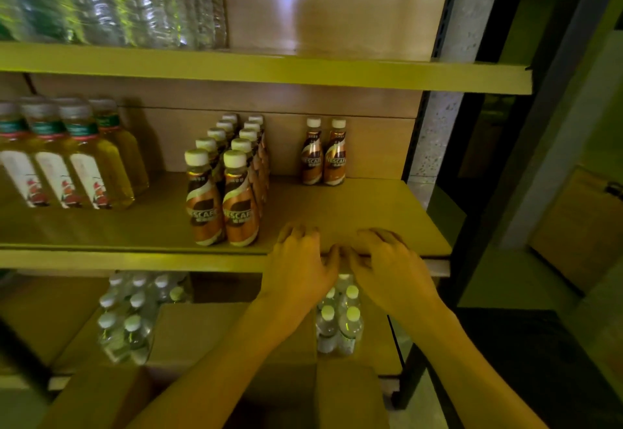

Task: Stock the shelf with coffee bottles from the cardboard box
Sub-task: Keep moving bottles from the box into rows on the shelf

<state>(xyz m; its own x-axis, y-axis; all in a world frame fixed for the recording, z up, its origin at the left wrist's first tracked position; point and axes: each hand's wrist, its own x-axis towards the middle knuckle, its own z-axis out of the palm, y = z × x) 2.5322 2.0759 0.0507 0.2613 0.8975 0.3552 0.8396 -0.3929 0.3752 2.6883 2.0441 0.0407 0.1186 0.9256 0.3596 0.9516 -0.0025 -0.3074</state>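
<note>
Two hands rest side by side on the front edge of the middle shelf. The left hand and the right hand have their thumbs nearly meeting at the lip, and their bent fingers lie on the bare board. Neither holds a bottle, and the fingers look loosely curved, not clamped, though blur softens the fingertips.

Just left of the left hand stand two files of Nescafé coffee bottles, running from the shelf front to the back. Straight beyond both hands, against the back panel, stands a pair of the same bottles, with open board between them and the fingers. The cardboard box sits below the forearms, and its contents are not visible.

These bottles are probably small rigid plastic ones, full and so moderately heavy for their size, with a glossy sleeve that may slip. The narrow waist or the shoulder under the white cap looks the surest hold. They are tall and slim, so a nudge could knock over a neighbour
</note>
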